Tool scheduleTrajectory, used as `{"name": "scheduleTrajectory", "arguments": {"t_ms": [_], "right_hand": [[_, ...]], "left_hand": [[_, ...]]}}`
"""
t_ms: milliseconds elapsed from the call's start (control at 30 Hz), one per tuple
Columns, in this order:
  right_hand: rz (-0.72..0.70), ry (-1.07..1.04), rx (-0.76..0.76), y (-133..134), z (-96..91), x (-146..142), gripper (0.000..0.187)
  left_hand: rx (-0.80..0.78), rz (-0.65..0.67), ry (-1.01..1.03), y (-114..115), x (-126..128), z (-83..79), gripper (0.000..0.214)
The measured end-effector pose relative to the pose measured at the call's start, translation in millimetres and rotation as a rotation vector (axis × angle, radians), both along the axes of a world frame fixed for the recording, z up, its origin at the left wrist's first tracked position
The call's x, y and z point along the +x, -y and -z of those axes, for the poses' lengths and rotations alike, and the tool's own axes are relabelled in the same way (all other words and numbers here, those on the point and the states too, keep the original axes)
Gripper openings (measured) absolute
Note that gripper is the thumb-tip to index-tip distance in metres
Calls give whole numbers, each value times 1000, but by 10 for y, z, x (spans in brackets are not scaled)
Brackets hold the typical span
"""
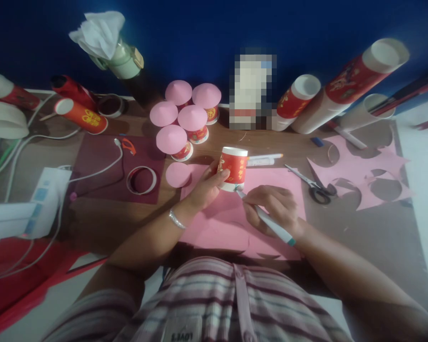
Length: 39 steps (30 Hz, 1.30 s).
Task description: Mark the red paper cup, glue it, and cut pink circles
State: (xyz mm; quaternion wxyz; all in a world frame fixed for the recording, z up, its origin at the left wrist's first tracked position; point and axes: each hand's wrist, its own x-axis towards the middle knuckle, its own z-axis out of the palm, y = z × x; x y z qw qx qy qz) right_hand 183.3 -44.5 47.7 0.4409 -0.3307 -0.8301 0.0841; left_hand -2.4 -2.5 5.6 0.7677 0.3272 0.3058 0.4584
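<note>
– Left hand (pixel 207 189)?
– Fingers closed round the red paper cup (pixel 237 164), held over the pink sheet (pixel 214 230).
– Right hand (pixel 276 206)?
– Fingers gripping a white pen-shaped tool (pixel 275 227), tip at the cup's lower edge.

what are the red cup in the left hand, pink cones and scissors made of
Red-and-white printed cup: probably smooth coated paper, from its thin rim. Pale pink shallow cones: likely matte paper, from their thin edges. Black-handled scissors: blades seem metal by their grey sheen; handles, black and rounded, perhaps plastic.
</note>
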Motion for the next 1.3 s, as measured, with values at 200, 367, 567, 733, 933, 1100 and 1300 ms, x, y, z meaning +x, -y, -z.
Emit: {"name": "scheduleTrajectory", "arguments": {"t_ms": [200,367,567,733,933,1100,1300], "right_hand": [[-8,2,5,-10,-18,1,20],[-4,7,11,-15,-15,-2,18],[-6,9,2,-18,-2,-3,17],[-47,9,-1,-21,-2,-12,15],[-65,-11,57,-8,-35,4,11],[-58,-9,62,-15,-48,17,11],[-14,3,54,-31,-70,31,15]], "left_hand": [[36,53,-5,-10,2,1,38],[66,29,-21,-6,0,14,35],[51,54,-33,-2,9,36,38],[45,62,-16,4,11,25,38],[43,67,-2,-2,12,-4,38],[20,18,-2,0,7,-4,38],[28,25,4,-5,-5,5,35]]}}
